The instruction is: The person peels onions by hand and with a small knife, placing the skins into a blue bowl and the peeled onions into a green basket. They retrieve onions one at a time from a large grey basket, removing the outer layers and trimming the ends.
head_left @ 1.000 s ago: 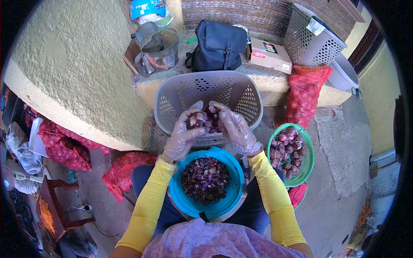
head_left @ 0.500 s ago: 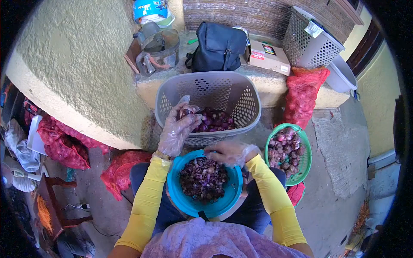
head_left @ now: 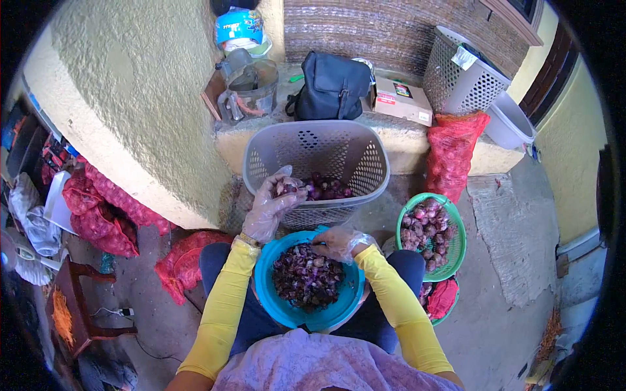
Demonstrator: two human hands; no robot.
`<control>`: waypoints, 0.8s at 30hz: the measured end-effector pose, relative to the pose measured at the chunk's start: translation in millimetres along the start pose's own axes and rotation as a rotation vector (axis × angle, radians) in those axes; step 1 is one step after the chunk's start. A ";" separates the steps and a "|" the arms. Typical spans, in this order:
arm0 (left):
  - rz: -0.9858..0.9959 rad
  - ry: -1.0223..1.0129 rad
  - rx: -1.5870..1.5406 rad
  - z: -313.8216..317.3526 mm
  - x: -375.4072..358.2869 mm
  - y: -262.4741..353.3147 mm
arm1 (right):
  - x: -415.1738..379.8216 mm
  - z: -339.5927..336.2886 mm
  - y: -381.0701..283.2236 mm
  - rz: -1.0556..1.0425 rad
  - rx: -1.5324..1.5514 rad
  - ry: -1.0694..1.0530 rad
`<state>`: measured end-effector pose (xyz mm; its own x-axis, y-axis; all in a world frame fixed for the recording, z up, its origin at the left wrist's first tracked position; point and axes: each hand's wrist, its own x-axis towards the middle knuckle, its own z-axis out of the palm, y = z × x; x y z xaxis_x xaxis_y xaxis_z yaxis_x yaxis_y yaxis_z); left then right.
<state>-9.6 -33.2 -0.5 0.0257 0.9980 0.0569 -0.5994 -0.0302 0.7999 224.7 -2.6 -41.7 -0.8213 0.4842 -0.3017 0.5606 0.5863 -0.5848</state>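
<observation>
My left hand (head_left: 270, 205), in a clear plastic glove, holds a small purple shallot (head_left: 285, 189) up at the near rim of the grey perforated basket (head_left: 317, 140), which has several peeled shallots at its bottom. My right hand (head_left: 336, 242), also gloved, rests fingers-down at the far rim of the blue bowl (head_left: 274, 301) on my lap. That bowl is full of purple shallot skins. I cannot see anything gripped in the right hand's fingers.
A green basket of unpeeled shallots (head_left: 432, 234) stands at my right. Red mesh sacks (head_left: 452, 153) lie to the right and left. On the ledge behind are a black bag (head_left: 332, 85), a cardboard box (head_left: 401, 99), a blender jug (head_left: 251, 91) and a grey laundry basket (head_left: 463, 81).
Both hands were together over the grey basket working a shallot. The right hand has dropped to the blue bowl's rim; the left stays up with the shallot.
</observation>
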 end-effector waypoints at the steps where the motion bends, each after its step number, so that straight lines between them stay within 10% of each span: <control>1: 0.003 -0.003 0.000 0.8 -5.1 -2.1 | -1.9 4.1 -0.2 0.028 -0.010 0.013; 24: 0.308 0.017 0.129 37.8 -120.8 -26.8 | -108.7 15.7 -100.2 -0.138 0.280 0.767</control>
<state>33.6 -155.0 -6.2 -0.1551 0.9418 0.2982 -0.4709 -0.3358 0.8158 256.2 -124.2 37.9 -0.5232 0.7878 0.3251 0.3294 0.5388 -0.7754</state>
